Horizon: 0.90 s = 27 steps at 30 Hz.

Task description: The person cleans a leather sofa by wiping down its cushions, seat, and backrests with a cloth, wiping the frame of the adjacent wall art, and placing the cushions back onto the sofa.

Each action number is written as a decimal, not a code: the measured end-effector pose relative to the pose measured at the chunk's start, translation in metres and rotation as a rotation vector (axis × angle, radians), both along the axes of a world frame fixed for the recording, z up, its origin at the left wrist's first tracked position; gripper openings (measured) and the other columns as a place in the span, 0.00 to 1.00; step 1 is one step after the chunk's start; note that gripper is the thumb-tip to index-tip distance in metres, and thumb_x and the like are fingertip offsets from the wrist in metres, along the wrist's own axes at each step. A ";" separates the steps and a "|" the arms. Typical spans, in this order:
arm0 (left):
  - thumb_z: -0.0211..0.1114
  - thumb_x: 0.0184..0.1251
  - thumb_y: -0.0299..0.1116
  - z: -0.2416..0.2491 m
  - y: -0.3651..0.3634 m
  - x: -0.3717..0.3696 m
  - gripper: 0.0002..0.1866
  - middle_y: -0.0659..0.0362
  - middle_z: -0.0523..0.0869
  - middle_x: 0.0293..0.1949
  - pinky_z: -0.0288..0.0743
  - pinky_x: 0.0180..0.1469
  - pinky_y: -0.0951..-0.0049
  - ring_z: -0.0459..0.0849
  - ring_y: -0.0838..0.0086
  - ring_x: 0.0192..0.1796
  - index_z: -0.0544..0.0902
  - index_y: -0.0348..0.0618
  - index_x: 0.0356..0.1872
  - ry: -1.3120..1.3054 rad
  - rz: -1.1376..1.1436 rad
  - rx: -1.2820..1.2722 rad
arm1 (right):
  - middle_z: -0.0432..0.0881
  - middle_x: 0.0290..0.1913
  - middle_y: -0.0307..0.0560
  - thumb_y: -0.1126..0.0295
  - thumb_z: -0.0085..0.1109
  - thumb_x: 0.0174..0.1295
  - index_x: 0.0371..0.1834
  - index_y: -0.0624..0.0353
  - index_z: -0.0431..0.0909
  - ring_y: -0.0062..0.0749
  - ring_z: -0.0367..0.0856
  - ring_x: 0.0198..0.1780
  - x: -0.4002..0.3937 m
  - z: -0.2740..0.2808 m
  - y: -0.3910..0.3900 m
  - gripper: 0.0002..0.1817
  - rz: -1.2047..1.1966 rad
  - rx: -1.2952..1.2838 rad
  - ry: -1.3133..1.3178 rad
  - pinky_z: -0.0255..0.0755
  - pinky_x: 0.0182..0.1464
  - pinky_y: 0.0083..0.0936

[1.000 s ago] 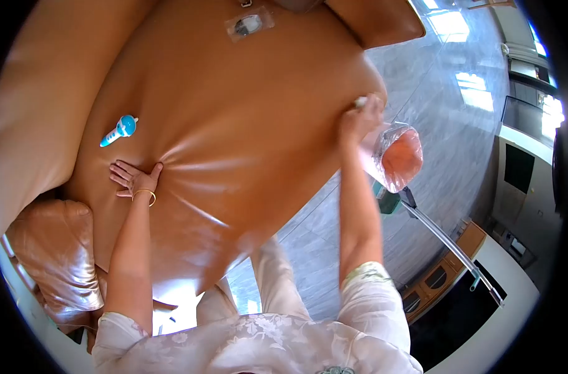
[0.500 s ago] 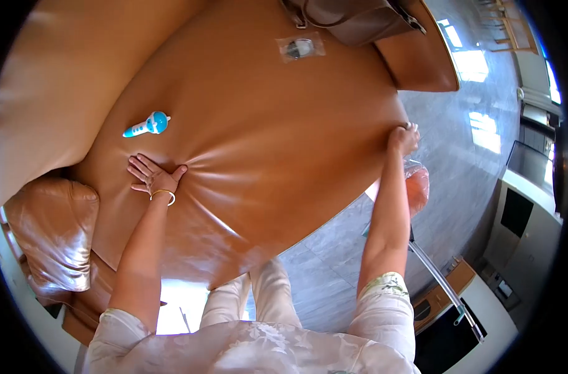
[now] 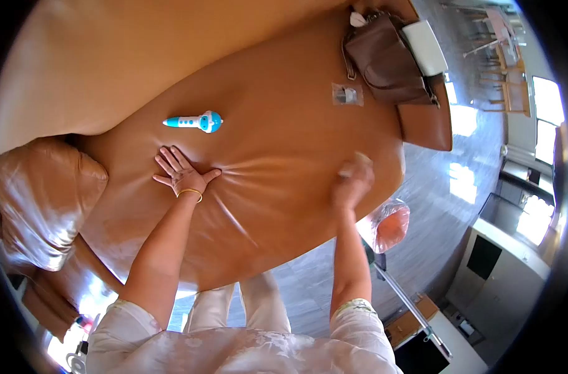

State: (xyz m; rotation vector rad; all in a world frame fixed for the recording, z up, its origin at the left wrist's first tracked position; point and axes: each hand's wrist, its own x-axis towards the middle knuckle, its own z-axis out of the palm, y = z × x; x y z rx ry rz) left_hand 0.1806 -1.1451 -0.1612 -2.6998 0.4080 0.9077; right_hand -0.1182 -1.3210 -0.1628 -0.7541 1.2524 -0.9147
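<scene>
My left hand (image 3: 187,179) lies flat on the brown leather sofa seat (image 3: 277,206), fingers spread, with creases running out from the thumb. A gold bracelet circles that wrist. Just above its fingertips rests a blue and white toy-like handheld device (image 3: 193,121) with a rounded head. Over the right part of the seat is my right hand (image 3: 354,181), its fingers curled and blurred by motion. Something pale shows at its fingers, too smeared to name. Beyond it lies a small clear packet (image 3: 347,95) with a dark and white item inside.
A dark brown handbag (image 3: 390,59) with a white flat item stands by the sofa's armrest (image 3: 424,128). A leather cushion (image 3: 50,199) sits at left. Beside the front edge, a plastic-lined reddish container (image 3: 393,227) and a long metal pole (image 3: 408,302) are over the grey floor.
My right hand has moved from the seat's right edge inward over the leather. My left hand stays pressed flat. The view has shifted, showing more of the handbag.
</scene>
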 end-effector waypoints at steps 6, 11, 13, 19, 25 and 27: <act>0.68 0.34 0.76 0.005 0.003 0.002 0.76 0.49 0.28 0.77 0.25 0.68 0.28 0.23 0.51 0.77 0.32 0.40 0.75 0.047 -0.029 0.030 | 0.69 0.64 0.37 0.60 0.41 0.73 0.60 0.50 0.68 0.30 0.65 0.66 0.085 0.002 0.034 0.17 -0.377 0.118 -0.048 0.59 0.63 0.27; 0.64 0.32 0.79 0.003 0.001 0.007 0.77 0.48 0.29 0.77 0.26 0.68 0.27 0.24 0.49 0.77 0.33 0.38 0.75 0.061 -0.039 0.030 | 0.82 0.46 0.37 0.58 0.42 0.74 0.50 0.54 0.78 0.23 0.78 0.45 0.178 -0.019 0.019 0.16 1.325 -0.467 0.676 0.71 0.44 0.23; 0.63 0.31 0.80 -0.004 0.007 0.005 0.78 0.47 0.29 0.77 0.27 0.68 0.26 0.24 0.48 0.77 0.34 0.37 0.75 0.060 -0.048 0.018 | 0.79 0.38 0.38 0.57 0.42 0.74 0.40 0.56 0.76 0.22 0.75 0.38 0.198 -0.032 -0.076 0.16 0.620 -0.284 0.079 0.70 0.40 0.22; 0.68 0.27 0.77 -0.007 0.006 0.006 0.79 0.46 0.31 0.77 0.25 0.68 0.29 0.24 0.50 0.77 0.36 0.35 0.75 0.052 -0.002 0.010 | 0.77 0.32 0.41 0.73 0.49 0.64 0.30 0.59 0.75 0.31 0.73 0.32 0.287 -0.052 -0.139 0.06 0.409 -0.487 0.425 0.70 0.37 0.29; 0.70 0.25 0.75 -0.001 0.006 0.006 0.80 0.47 0.33 0.77 0.29 0.67 0.26 0.28 0.48 0.78 0.38 0.35 0.75 0.035 -0.014 -0.062 | 0.81 0.38 0.44 0.69 0.52 0.64 0.47 0.61 0.78 0.27 0.78 0.39 0.287 -0.030 -0.028 0.12 1.085 -1.677 0.360 0.73 0.42 0.29; 0.73 0.27 0.72 -0.004 0.010 0.008 0.78 0.46 0.33 0.77 0.33 0.68 0.27 0.27 0.46 0.77 0.37 0.35 0.74 0.055 0.006 -0.101 | 0.81 0.39 0.37 0.66 0.52 0.65 0.45 0.60 0.78 0.25 0.77 0.38 0.273 0.000 -0.080 0.12 0.982 -0.344 0.259 0.72 0.41 0.25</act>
